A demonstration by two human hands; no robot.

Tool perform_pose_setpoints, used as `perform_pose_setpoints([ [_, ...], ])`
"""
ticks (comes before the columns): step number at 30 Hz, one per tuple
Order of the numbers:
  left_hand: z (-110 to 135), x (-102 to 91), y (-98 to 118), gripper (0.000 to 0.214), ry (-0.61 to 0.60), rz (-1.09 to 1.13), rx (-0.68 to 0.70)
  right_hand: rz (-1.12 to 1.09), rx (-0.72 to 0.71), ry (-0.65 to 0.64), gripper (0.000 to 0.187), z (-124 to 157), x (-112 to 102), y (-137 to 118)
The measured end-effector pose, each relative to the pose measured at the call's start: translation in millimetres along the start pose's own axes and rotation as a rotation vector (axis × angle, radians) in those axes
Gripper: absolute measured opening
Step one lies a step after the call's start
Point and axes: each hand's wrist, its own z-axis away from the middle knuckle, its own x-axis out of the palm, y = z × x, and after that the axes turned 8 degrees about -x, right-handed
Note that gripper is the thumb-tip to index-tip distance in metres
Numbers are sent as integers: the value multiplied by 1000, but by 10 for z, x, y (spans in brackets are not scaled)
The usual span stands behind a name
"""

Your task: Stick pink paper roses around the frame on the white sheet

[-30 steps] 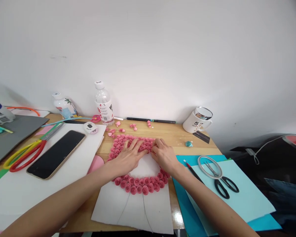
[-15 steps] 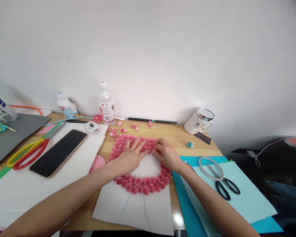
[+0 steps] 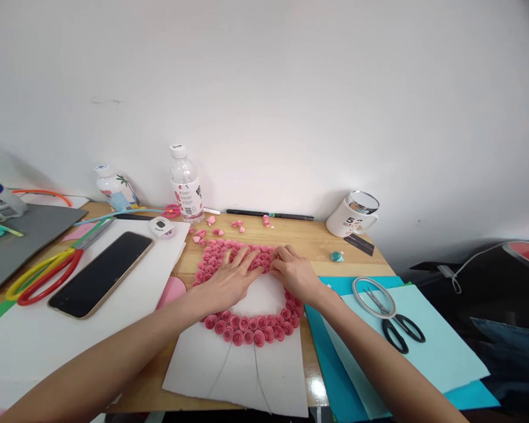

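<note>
A white sheet [image 3: 264,376] lies in front of me, carrying many rolled pink paper roses [image 3: 248,336] packed around a bare white oval. Two curved pencil lines run down its lower part. My left hand [image 3: 235,279] rests on the upper left of the roses with its fingers spread. At the upper right of the oval, my right hand [image 3: 293,270] has its fingers curled together against the roses. Whatever sits between those fingertips is hidden. Several loose pink roses [image 3: 238,224] lie beyond the sheet.
At left are a phone [image 3: 101,273], red-and-yellow scissors [image 3: 53,270], a correction-tape-like white item [image 3: 161,227] and a water bottle [image 3: 187,191]. A white mug [image 3: 350,216], a teal rose [image 3: 336,257], blue paper [image 3: 441,341], a tape ring [image 3: 374,316] and black scissors [image 3: 397,329] are at right.
The whole scene has shifted slightly left in view. Both hands stay on the roses, the right one's fingers having moved slightly.
</note>
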Motion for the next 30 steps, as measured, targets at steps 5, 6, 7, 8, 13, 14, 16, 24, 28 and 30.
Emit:
perform_pose_setpoints([
  [5,9,35,-24,62,17,15,1,-56,-26,-40,15,3,-119,40],
  [6,13,37,-29,62,22,22,2,-106,-17,-13,14,26,-147,69],
  [7,17,34,-33,61,25,27,3,-150,1,28,14,57,-170,101],
  [8,21,28,-36,60,25,30,7,-182,25,73,14,91,-185,131],
  [13,15,-4,-26,60,-1,15,-9,-166,107,150,13,215,-123,151],
  [14,12,-3,-25,60,-3,5,-15,-150,116,148,12,217,-95,127],
  [16,5,9,-26,60,3,-6,-14,-108,142,137,11,199,-40,71],
  [24,6,35,-32,59,19,-13,2,-16,126,76,20,135,40,9],
  [28,13,36,-33,62,6,-2,5,-173,113,144,19,185,72,80],
  [30,15,44,-34,64,5,6,4,-231,118,182,19,211,87,104],
])
